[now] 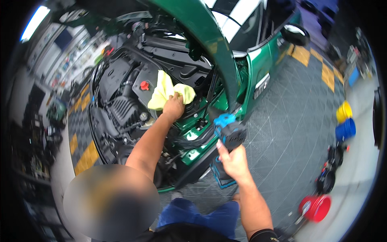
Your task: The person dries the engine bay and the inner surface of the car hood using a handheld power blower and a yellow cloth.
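Note:
My left hand [174, 106] grips a yellow-green cloth [163, 90] over the engine bay of a green car, close to a red filler cap [144, 85] on the engine cover. A teal and black cordless power tool [229, 131] is in my right hand [234, 160], beside the car's fender. The tool's battery base [222, 174] shows below that hand, and its nose points up and left towards the open bodywork. A ribbed black plastic cover [122, 109] lies left of my left hand. My left fingertips are partly hidden in the cloth's folds.
The raised green hood [208, 33] arches above the bay. A side mirror [294, 34] juts out at upper right. Yellow [344, 111], blue [345, 129] and red [316, 208] buckets stand along the right wall, with black wheeled bases [326, 181] between them. Shelves [72, 57] line the upper left.

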Demonstrator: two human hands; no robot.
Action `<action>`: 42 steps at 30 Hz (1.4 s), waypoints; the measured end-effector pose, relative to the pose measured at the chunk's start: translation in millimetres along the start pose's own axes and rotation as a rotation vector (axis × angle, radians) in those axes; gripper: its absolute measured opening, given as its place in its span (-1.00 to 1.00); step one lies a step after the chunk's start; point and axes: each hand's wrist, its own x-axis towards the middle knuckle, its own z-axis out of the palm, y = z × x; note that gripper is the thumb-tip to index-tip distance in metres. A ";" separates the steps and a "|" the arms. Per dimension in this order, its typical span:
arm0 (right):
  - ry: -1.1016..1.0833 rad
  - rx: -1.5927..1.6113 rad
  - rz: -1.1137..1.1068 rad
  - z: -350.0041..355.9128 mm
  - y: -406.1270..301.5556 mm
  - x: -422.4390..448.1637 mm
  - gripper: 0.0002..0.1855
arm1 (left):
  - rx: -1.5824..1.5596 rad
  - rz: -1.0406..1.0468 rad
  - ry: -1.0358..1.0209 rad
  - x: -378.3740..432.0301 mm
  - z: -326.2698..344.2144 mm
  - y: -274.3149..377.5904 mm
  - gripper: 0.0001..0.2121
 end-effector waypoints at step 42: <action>-0.021 -0.032 0.387 173.1 -94.1 81.6 -0.59 | -1.025 0.132 -0.068 72.8 -81.4 -237.3 -0.72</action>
